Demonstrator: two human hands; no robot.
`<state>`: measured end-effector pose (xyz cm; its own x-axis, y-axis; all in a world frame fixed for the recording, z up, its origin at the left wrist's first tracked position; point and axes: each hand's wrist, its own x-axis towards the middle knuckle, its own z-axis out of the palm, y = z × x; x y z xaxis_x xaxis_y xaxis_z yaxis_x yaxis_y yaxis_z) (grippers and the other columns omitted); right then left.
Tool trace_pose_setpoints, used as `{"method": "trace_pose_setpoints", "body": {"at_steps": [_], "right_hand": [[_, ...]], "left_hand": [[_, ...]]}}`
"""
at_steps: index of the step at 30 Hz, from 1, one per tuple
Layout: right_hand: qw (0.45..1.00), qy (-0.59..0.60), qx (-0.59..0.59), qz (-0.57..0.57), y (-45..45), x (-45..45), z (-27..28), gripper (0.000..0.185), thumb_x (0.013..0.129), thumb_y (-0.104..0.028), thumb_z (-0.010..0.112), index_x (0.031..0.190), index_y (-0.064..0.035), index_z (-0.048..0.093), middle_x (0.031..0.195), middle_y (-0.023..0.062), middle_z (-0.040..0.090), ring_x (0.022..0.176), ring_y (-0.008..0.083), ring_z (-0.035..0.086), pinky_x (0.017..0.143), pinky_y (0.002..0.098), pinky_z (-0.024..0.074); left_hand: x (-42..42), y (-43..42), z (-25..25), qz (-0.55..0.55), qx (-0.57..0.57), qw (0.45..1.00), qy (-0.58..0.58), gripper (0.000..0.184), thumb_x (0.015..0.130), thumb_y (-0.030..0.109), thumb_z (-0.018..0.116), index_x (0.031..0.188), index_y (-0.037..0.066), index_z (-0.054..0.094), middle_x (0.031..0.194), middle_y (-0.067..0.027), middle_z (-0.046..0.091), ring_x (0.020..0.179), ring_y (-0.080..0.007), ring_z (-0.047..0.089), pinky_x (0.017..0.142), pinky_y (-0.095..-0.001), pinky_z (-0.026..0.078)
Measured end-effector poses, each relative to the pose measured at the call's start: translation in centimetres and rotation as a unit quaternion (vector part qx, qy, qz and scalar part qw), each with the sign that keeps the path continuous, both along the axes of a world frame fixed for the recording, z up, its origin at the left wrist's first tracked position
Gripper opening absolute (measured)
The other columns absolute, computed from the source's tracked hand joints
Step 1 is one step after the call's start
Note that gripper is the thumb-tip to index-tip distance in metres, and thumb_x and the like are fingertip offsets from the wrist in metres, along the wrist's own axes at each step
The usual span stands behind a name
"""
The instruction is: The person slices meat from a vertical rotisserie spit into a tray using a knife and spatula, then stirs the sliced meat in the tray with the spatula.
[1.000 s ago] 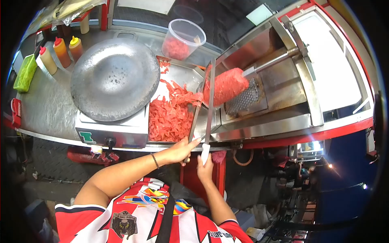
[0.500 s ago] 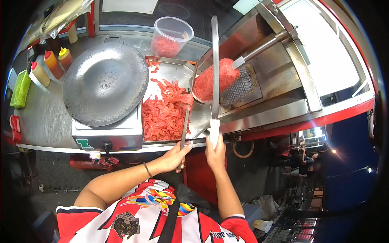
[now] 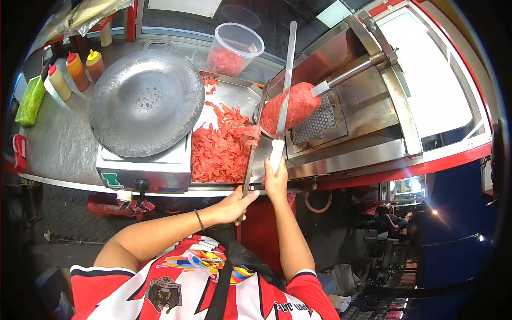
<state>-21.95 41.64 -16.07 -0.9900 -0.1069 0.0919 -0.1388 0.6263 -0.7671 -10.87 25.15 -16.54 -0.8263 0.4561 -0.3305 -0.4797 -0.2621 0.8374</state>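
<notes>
The open stainless-steel roaster (image 3: 368,106) holds a red meat cone (image 3: 293,108) on a metal spit. Left of it, the shallow rectangular metal tray (image 3: 240,96) carries heaped red meat strips (image 3: 221,160). Behind stands a clear round plastic tub (image 3: 234,48), partly filled with red meat. An oblong container (image 3: 32,101) holds bright green contents; three red- or yellow-capped squeeze bottles (image 3: 77,72) stand nearby. The right hand's (image 3: 276,182) fingers wrap the white-handled long knife (image 3: 288,80), its blade crossing before the cone; the left hand's (image 3: 232,207) clamp a narrow dark metal tool (image 3: 249,165).

Head cam, fwd/down view, just above nearby ctr. (image 3: 64,141)
</notes>
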Motion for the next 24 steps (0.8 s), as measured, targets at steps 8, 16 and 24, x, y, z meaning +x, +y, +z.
{"method": "trace_pose_setpoints", "body": {"at_steps": [8, 16, 24], "right_hand": [[0.998, 0.058, 0.033, -0.008, 4.0, 7.4, -4.2, 0.029, 0.1, -0.016, 0.062, 0.122, 0.001, 0.053, 0.094, 0.0245, 0.069, 0.088, 0.0404, 0.071, 0.075, 0.0453, 0.0531], [0.995, 0.03, 0.094, -0.013, 7.2, 9.3, -6.0, 0.034, 0.099, -0.019, 0.064, 0.123, 0.001, 0.053, 0.091, 0.028, 0.069, 0.089, 0.0445, 0.071, 0.073, 0.0476, 0.0535], [0.989, -0.028, 0.145, 0.0, 7.2, 7.9, -1.1, 0.031, 0.098, -0.022, 0.066, 0.119, -0.0011, 0.056, 0.089, 0.0256, 0.069, 0.084, 0.0453, 0.069, 0.07, 0.0475, 0.0518]], "left_hand": [[-2.0, -0.5, 1.2, 0.007, 0.017, 1.0, -0.002, 0.058, 0.105, 0.057, 0.045, 0.133, 0.007, 0.037, 0.073, -0.0036, 0.047, 0.056, -0.0155, 0.055, 0.043, -0.0314, 0.05], [-3.9, -0.8, 1.1, 0.031, 0.07, 0.996, -0.05, 0.048, 0.105, 0.059, 0.045, 0.101, 0.012, 0.043, 0.065, 0.0014, 0.041, 0.049, -0.0126, 0.046, 0.041, -0.0297, 0.042], [-4.9, -1.4, 0.9, 0.028, 0.244, 0.954, -0.172, 0.048, 0.104, 0.065, 0.041, 0.097, 0.018, 0.042, 0.063, 0.0039, 0.037, 0.047, -0.0078, 0.035, 0.041, -0.0249, 0.029]]}}
